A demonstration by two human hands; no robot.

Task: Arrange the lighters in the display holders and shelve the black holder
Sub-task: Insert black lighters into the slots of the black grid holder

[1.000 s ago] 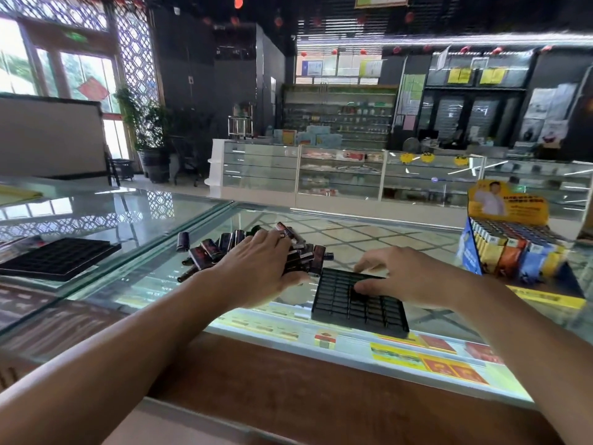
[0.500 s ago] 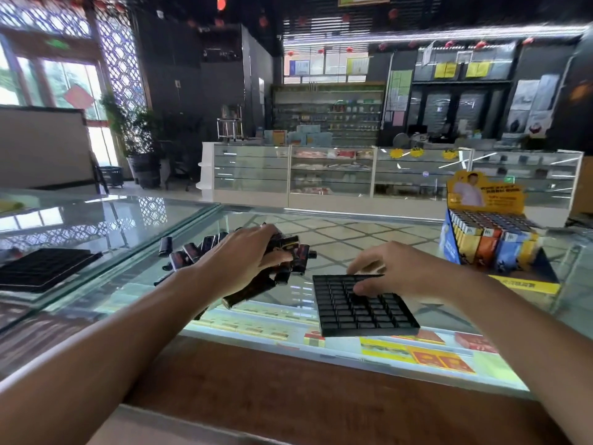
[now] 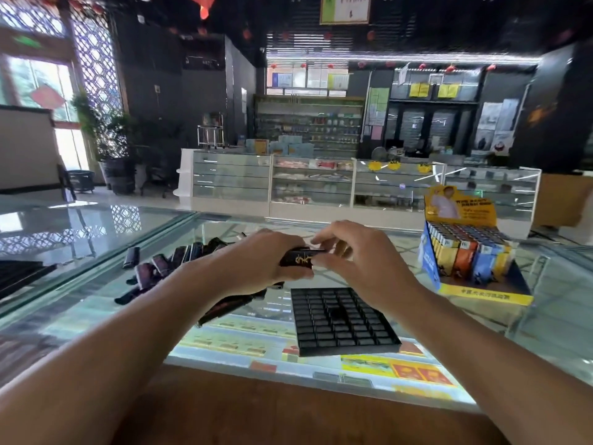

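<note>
Head view (the only one)
Left hand: the left hand point(image 3: 256, 266) is raised over the worktop point(image 3: 561, 316) with its fingers curled round a bunch of dark lighters.
Gold-marked lighter: the gold-marked lighter point(image 3: 300, 260) lies on top of that bunch, between the two hands.
Right hand: the right hand point(image 3: 362, 264) pinches the right end of that lighter between thumb and fingers (probably drawing it out of the bunch).
Black holder: the black holder point(image 3: 340, 319) lies flat on the glass, near and a little right of centre, below the hands. Every slot that shows looks empty.
Loose lighters: the loose lighters point(image 3: 160, 264) lie in a pile on the glass to the left, partly hidden by the left arm.
Second tray: a second tray point(image 3: 19, 277), also dark, sits at the far left and is mostly cut off. I cannot tell whether it is filled.
Display box: the display box point(image 3: 471, 252) stands to the right, stocked with upright coloured lighters, well apart from the black holder.
Done: as far as can be seen, no lighter is slotted in the near holder yet.
Left: filling the slots from the bunch and the pile, then shelving the black holder. The task looks barely begun.
</note>
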